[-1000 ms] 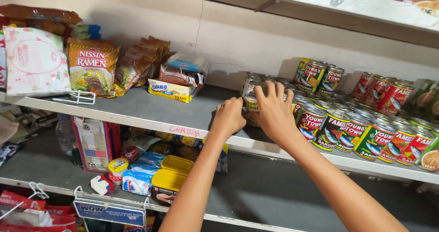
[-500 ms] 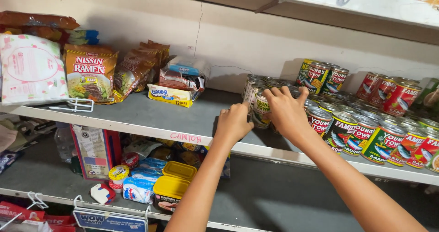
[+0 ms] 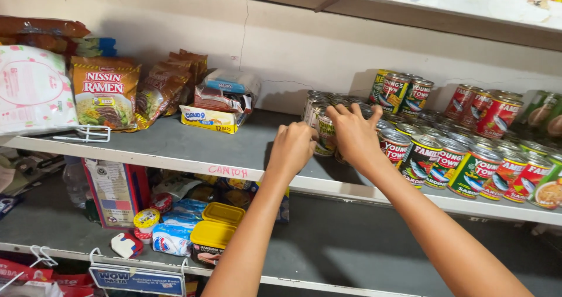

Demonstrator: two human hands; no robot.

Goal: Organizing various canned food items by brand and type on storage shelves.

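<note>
From the head camera I look at a grey-painted store shelf (image 3: 193,142) set against a pale plaster wall, with another grey shelf below and a white one above. My left hand (image 3: 293,149) is curled, fingers drawn together against the side of a small round tin can with a green and yellow label (image 3: 325,136) at the front of a cluster of cans. My right hand (image 3: 354,134) lies over the top of the same can, fingers spread and bent down across it, so the can sits pinned between both hands on the shelf.

Just to the right stand rows of green and red labelled fish cans (image 3: 468,168), packed touching one another. To the left lie a flat yellow and white snack box (image 3: 211,119), brown foil pouches (image 3: 170,86) leaning on the wall and an orange noodle packet (image 3: 104,92). On the lower shelf I see a yellow-lidded tub (image 3: 212,239) beside a tall red and white carton (image 3: 114,191).
</note>
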